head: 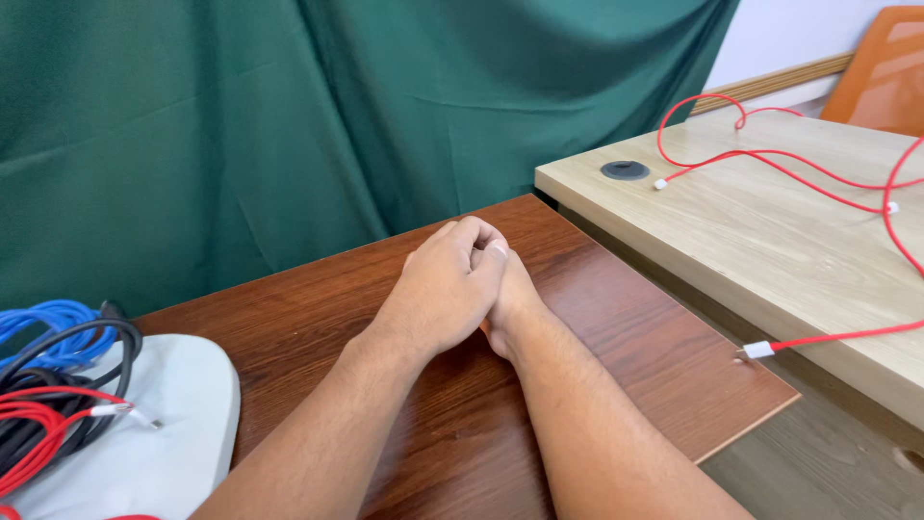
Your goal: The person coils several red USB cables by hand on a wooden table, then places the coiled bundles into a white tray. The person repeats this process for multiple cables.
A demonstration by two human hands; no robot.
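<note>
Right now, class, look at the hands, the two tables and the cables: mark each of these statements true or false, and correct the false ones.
1. The left hand lies over the right hand on the dark wooden table. True.
2. A hand holds a red cable. False: neither hand holds anything.
3. A red cable lies across the light wooden table. True.
4. The white tray carries only red cables. False: blue, black and red cables lie on it.
5. A green curtain hangs behind. True.

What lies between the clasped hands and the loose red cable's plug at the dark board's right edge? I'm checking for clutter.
Only bare dark wood board between the hands and the white plug, per the head view.
</note>
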